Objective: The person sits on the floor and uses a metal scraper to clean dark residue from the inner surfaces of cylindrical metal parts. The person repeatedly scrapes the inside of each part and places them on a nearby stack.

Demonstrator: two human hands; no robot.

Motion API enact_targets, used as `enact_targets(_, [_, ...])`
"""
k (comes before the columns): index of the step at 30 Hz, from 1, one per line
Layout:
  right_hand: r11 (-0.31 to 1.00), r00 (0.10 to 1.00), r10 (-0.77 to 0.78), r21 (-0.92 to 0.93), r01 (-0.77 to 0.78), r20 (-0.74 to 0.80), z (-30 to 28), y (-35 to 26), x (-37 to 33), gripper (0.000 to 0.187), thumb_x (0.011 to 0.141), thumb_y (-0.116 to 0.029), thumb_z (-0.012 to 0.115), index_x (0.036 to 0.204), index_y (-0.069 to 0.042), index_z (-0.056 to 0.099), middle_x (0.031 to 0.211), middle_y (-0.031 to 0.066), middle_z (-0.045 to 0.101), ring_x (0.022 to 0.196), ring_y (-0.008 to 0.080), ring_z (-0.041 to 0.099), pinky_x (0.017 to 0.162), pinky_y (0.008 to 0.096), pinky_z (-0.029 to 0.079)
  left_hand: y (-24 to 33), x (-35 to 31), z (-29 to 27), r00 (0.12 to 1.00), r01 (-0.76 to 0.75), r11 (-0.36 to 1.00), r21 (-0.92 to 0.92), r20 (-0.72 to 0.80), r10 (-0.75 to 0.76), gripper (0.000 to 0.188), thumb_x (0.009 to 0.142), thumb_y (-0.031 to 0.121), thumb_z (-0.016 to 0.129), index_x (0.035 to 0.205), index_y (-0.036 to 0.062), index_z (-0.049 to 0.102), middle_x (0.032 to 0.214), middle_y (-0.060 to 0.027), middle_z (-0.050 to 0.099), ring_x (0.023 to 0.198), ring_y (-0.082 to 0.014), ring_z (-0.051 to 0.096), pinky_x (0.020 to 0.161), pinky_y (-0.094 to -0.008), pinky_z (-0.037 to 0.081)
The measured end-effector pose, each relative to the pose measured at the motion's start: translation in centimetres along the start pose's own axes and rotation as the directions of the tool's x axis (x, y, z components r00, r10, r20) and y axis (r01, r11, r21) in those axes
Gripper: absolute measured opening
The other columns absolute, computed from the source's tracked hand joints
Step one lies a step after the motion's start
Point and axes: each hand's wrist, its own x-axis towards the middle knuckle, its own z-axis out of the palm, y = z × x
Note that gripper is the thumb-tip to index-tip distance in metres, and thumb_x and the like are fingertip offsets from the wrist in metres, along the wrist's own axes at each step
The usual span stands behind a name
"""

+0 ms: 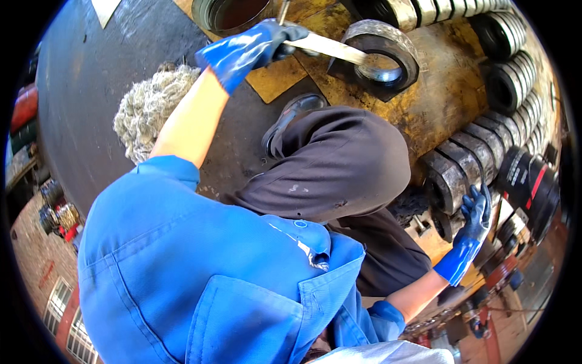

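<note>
My left hand, in a blue-and-black rubber glove, is closed round a pale flat stick. The stick's far end reaches over the opening of a thick dark metal ring, which rests tilted on the stained floor plate. Whether it touches the ring I cannot tell. At the right, my gloved right hand has its fingers curled beside the near end of a row of dark metal rings. A thin dark curved piece rises by its fingertips; what it grips is unclear.
A round metal tub with dark liquid stands at the top. Beside my left forearm lies a heap of grey-white yarn waste. More ring rows line the right side, near a black cylinder with a red stripe. My bent knee is between my hands.
</note>
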Motion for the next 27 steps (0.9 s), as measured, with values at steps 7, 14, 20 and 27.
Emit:
enact_targets(7, [1.0,1.0,-0.012,0.008,0.012,0.007,-0.9,1.2,-0.6,0.053,0.097,-0.04,0.051,0.138,-0.007,0.047,0.125,0.0132,0.06,0.091,0.0148,0.059,0.082,0.0285,0.047,-2.5,0.4,0.0,0.984,-0.05,0.957,0.285,-0.149,0.096,0.018,0.086,0.025,0.067,0.087,0.0074,0.071,0.064,-0.0017,0.063,0.045,-0.0081,0.054,0.042,-0.0232,0.044])
enact_targets(14, [0.998,0.998,-0.063,-0.026,0.063,0.002,-1.2,1.2,-2.1,0.052,0.098,-0.039,0.05,0.138,-0.008,0.048,0.123,0.0116,0.061,0.093,0.0144,0.059,0.082,0.0283,0.046,-5.5,0.8,0.7,0.974,-0.162,0.946,0.28,-0.107,0.198,0.024,0.09,0.023,0.063,0.107,0.007,0.068,0.073,0.0012,0.064,0.047,-0.0066,0.05,0.045,-0.0234,0.043])
enact_targets(20, [0.999,0.999,-0.041,-0.02,0.04,-0.009,-1.7,1.3,-2.4,0.051,0.097,-0.039,0.051,0.138,-0.009,0.049,0.123,0.0102,0.061,0.095,0.0149,0.059,0.084,0.0294,0.045,-2.9,-0.9,3.2,0.956,-0.166,0.954,0.251,-0.196,0.218,0.018,0.083,0.017,0.061,0.094,0.007,0.071,0.065,-0.0001,0.059,0.05,-0.0086,0.054,0.049,-0.0247,0.046])
enact_targets(27, [0.999,1.0,-0.027,-0.048,0.027,-0.007,-1.5,1.0,-2.3,0.047,0.099,-0.035,0.049,0.137,-0.007,0.049,0.123,0.0079,0.062,0.09,0.0099,0.057,0.08,0.0245,0.045,0.3,-0.5,2.2,0.958,-0.116,0.841,0.528,-0.165,0.236,0.016,0.083,0.019,0.057,0.086,0.01,0.07,0.062,-0.0005,0.056,0.05,-0.0092,0.053,0.049,-0.026,0.044])
